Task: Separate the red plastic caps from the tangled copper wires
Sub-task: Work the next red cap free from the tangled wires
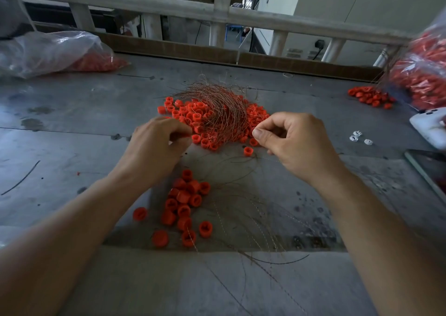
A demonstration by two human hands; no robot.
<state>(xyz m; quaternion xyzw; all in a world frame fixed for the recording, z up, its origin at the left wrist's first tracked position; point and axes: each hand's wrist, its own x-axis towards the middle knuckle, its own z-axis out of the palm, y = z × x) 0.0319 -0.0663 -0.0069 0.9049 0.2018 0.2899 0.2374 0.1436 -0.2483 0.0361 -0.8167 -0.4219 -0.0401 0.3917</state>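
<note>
On a worn grey table (72, 122), red caps (193, 116) lie tangled in copper wires (217, 98) at centre. A strand (252, 125) is pinched by the right hand (296, 144), a cap (181, 136) (barely seen) by the left hand (154, 146); pulling apart is called for next.

You had one tangle of copper wires (217, 103) before you, lying over one heap of red caps (256, 115) too crowded to count. Nearer you than the tangle lay about fifteen loose caps (184, 197), and one single cap (248, 151) sat just off its near edge. Two clear bags of caps flanked the tangle, the left bag (48, 50) and the right bag (424, 74), with one small pile (371, 96) beside the latter. Three white pieces (368, 142) lay right of the tangle.
</note>
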